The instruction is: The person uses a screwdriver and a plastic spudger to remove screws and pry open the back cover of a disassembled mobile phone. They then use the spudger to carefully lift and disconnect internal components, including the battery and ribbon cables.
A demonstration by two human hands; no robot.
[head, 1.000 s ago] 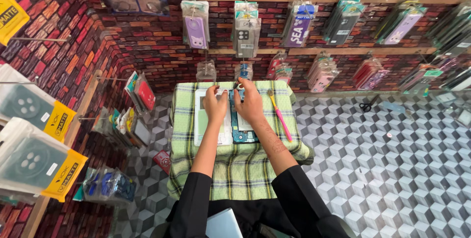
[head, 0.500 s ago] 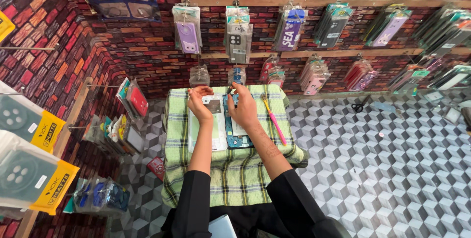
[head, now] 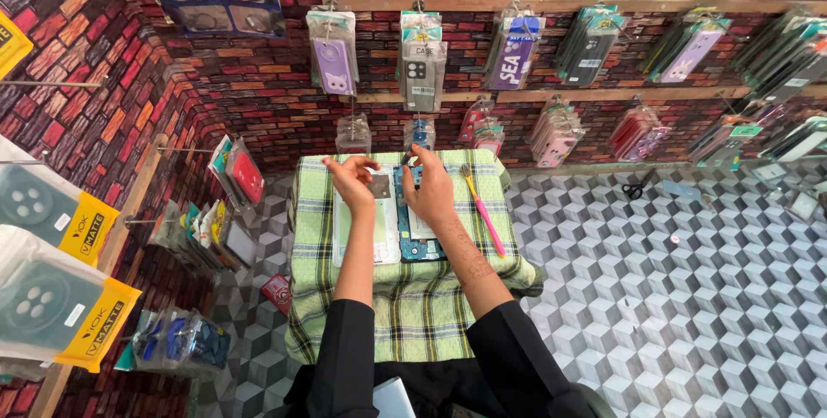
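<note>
The opened phone, its blue circuit board exposed, is lying on the surface draped in green plaid cloth, just beside a pale back cover. Clear packaged phone cases are hanging in rows along the brick-patterned wall, purple, grey and blue among them, while yellow-labelled packs are hanging at the left. The right hand is being held over the phone's upper end, fingers pinched together on something too small to tell. The left hand is being held above the cover, fingers curled loosely, apart from the other. A pink toothbrush is lying alongside.
</note>
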